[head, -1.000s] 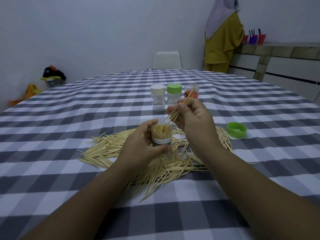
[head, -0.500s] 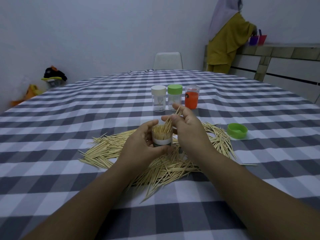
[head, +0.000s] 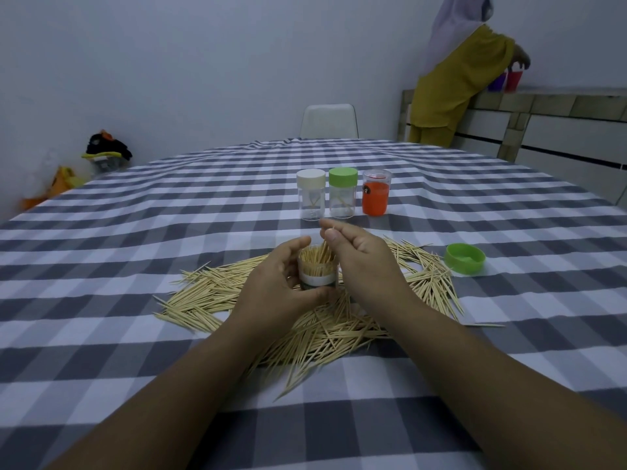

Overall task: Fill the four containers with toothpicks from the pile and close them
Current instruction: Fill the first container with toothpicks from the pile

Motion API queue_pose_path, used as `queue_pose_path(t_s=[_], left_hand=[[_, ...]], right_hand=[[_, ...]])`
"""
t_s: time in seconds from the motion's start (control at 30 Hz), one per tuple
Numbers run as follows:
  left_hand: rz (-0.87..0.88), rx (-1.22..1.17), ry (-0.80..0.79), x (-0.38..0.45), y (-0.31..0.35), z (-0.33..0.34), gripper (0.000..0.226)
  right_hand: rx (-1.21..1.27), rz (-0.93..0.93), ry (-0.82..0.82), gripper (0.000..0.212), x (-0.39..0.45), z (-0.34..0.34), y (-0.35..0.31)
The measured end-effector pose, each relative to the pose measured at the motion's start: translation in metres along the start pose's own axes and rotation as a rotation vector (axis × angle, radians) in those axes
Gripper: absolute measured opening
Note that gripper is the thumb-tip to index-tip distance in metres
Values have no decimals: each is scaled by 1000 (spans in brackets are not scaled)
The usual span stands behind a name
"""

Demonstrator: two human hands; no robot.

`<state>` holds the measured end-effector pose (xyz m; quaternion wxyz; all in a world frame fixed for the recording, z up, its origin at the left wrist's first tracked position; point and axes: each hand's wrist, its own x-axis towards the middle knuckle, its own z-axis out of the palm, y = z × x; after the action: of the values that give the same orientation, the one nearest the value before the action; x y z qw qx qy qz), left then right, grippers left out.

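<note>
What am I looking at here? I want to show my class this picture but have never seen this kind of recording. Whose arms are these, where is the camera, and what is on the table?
There is no machine: a person wears a camera on the head, looking down at their own arms. The left hand grips an open container packed with toothpicks. The right hand pinches a few toothpicks and lowers them in. Around it lies the toothpick pile on a checked tablecloth. Behind stand a white-lidded jar, a green-lidded jar and an orange jar. A loose green lid lies to the right.
</note>
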<state>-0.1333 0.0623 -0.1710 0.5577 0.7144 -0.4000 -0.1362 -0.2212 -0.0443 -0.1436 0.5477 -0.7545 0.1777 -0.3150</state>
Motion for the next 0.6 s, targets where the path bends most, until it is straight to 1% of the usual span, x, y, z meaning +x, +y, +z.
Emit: queue_pose_path(t_s=[0.1, 0.2, 0.33, 0.43, 0.5, 0.6], left_hand=[[-1, -5, -3, 0, 1, 0, 83], [0, 1, -7, -1, 1, 0, 84], [10, 0, -5, -1, 1, -1, 80], [25, -2, 0, -1, 2, -1, 72], [20, -9, 2, 0, 1, -1, 72], [5, 0, -4, 0, 0, 0, 78]], right_hand=[[-6, 20, 23, 32, 0, 0, 2], [-2, -2, 31, 38, 0, -1, 2], [-80, -59, -20, 33, -1, -1, 2], [-171, -145, -41, 30, -5, 1, 1], [-233, -186, -18, 26, -5, 1, 3], [-168, -116, 70, 28, 0, -1, 7]])
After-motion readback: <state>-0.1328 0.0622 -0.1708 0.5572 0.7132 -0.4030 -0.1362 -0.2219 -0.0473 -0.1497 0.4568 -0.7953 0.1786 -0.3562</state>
